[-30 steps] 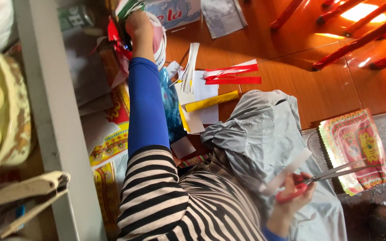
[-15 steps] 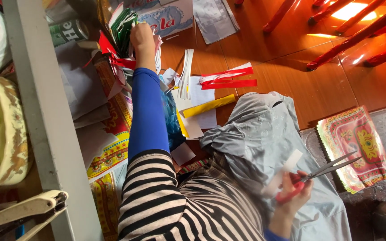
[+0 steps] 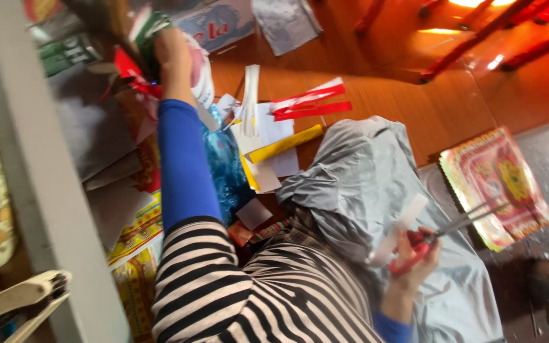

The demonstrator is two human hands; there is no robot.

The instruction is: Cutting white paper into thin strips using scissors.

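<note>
My left hand, at the end of a blue sleeve, reaches up into a pile of red and green paper pieces at the top left. Blur hides whether its fingers grip anything. My right hand at the lower right holds red-handled scissors, blades pointing right, together with a white paper strip. It hovers over my grey trouser leg. Between the hands, red paper strips, white sheets and a yellow roll lie on the wooden floor.
A stack of colourful printed paper lies on the right, past the scissors. Blue shiny foil sits beside my left arm. A grey frame edge runs down the left, with a stapler at its foot. Red chair legs cross the top right.
The view has swung and blurred slightly. My left hand has stayed up in the paper pile. My right hand keeps the scissors and white strip in about the same place.
</note>
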